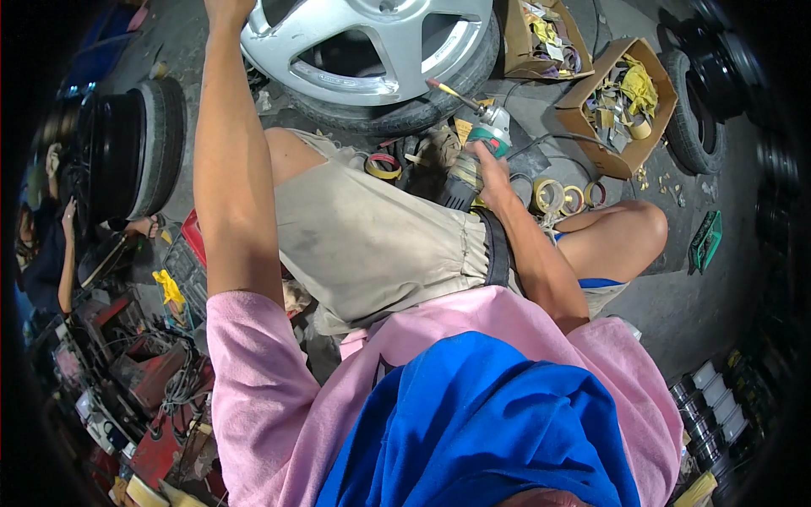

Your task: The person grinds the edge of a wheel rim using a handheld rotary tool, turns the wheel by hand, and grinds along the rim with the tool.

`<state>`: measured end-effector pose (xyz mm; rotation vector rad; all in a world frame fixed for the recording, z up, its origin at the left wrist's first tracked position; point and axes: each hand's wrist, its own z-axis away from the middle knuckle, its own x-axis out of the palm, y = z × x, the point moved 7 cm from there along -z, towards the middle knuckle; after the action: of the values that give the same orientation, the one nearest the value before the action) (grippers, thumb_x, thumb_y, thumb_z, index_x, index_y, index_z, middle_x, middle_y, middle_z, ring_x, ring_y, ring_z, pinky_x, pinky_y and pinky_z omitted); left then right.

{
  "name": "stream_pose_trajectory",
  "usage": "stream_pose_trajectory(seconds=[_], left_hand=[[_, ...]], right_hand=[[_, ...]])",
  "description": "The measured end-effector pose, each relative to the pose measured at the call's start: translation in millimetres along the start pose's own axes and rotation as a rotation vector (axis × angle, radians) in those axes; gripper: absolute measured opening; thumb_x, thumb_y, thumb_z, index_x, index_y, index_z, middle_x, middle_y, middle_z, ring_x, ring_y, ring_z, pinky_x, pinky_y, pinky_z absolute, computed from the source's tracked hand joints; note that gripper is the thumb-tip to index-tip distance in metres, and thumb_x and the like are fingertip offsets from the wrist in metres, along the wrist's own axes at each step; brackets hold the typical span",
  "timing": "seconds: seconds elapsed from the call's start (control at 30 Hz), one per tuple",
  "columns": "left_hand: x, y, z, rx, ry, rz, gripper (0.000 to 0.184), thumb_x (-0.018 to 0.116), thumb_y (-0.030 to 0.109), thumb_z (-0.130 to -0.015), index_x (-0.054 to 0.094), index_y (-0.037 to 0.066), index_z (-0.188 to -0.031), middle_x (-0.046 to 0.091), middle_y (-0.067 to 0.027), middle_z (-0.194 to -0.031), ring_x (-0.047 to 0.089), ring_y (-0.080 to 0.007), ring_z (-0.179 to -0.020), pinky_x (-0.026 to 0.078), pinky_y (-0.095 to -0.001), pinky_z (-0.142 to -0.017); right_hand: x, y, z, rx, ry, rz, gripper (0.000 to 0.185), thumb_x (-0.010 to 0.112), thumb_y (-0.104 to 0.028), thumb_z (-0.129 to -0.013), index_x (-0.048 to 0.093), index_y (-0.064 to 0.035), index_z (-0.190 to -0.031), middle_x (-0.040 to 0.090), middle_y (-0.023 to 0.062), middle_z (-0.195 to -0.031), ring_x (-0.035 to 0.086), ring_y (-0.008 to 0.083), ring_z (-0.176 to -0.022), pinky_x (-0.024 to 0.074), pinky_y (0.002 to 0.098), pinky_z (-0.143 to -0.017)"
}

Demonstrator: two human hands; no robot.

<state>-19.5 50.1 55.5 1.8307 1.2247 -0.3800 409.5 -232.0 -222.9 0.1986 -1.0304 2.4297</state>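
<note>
My right hand [492, 173] is wrapped round the body of a die grinder [488, 139] with a green and silver head. Its thin shaft ends in a red and yellow pointed bit [441, 87], close to the lower edge of a silver alloy wheel [397, 42]. The wheel lies face up on a tyre [355, 118] in front of my knees. At the top edge of the view, my left hand [228, 7] is beside the wheel's left rim; the frame cuts off its fingers.
Two cardboard boxes of scraps, a nearer one [621, 110] and a farther one [547, 42], stand at the right. Tape rolls [549, 196] lie by my right knee. A green tray [706, 241] sits farther right. Another person [51, 245] is at the left, near an upright wheel [127, 152].
</note>
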Motion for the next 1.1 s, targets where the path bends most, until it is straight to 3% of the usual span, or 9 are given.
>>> stream_pose_trajectory(seconds=[0.23,0.5,0.67,0.73,0.9,1.1], left_hand=[[2,-4,0,0.046,0.110,-0.063,0.039,0.065,0.032,-0.093,0.072,-0.004,-0.105,0.069,-0.0314,-0.101,0.064,-0.0490,-0.104,0.050,-0.0521,-0.089],[2,5,3,0.001,-0.024,0.109,0.035,0.065,0.028,-0.093,0.072,-0.003,-0.107,0.071,-0.0285,-0.096,0.068,-0.0453,-0.097,0.051,-0.0474,-0.082],[6,-19,-5,0.017,-0.027,0.045,0.033,0.066,0.026,-0.093,0.072,-0.004,-0.105,0.072,-0.0272,-0.093,0.070,-0.0425,-0.091,0.051,-0.0464,-0.078],[19,-46,-16,-0.089,-0.109,-0.083,0.063,0.064,0.059,-0.087,0.075,0.004,-0.114,0.072,-0.0289,-0.105,0.066,-0.0460,-0.108,0.049,-0.0464,-0.094],[18,-38,-15,-0.106,-0.114,-0.080,0.060,0.065,0.056,-0.087,0.075,0.003,-0.114,0.072,-0.0284,-0.107,0.066,-0.0465,-0.111,0.048,-0.0480,-0.098],[18,-44,-19,-0.108,-0.143,-0.137,0.060,0.065,0.056,-0.086,0.076,0.001,-0.108,0.073,-0.0282,-0.100,0.068,-0.0444,-0.105,0.050,-0.0470,-0.094]], right_hand=[[5,-4,10,0.009,0.004,-0.069,0.031,0.074,-0.012,-0.083,0.059,-0.0035,-0.109,0.067,0.0092,-0.090,0.072,0.0265,-0.075,0.0622,0.0410,-0.068],[2,-2,7,0.015,0.025,-0.072,0.029,0.073,-0.016,-0.086,0.059,-0.0043,-0.109,0.068,0.0116,-0.087,0.072,0.0277,-0.075,0.0615,0.0430,-0.070],[11,1,9,-0.003,-0.029,-0.046,0.030,0.073,-0.015,-0.085,0.058,-0.0041,-0.108,0.068,0.0119,-0.088,0.072,0.0274,-0.074,0.0613,0.0424,-0.070],[7,3,7,0.040,0.000,-0.134,0.030,0.074,-0.010,-0.082,0.060,-0.0033,-0.108,0.068,0.0105,-0.088,0.072,0.0262,-0.071,0.0621,0.0399,-0.064],[10,8,8,0.038,0.009,-0.125,0.029,0.074,-0.012,-0.083,0.060,-0.0038,-0.107,0.068,0.0108,-0.089,0.072,0.0257,-0.073,0.0617,0.0396,-0.067],[21,12,15,0.077,-0.003,-0.150,0.031,0.073,-0.015,-0.083,0.059,-0.0042,-0.108,0.068,0.0098,-0.090,0.072,0.0247,-0.076,0.0617,0.0397,-0.069]])
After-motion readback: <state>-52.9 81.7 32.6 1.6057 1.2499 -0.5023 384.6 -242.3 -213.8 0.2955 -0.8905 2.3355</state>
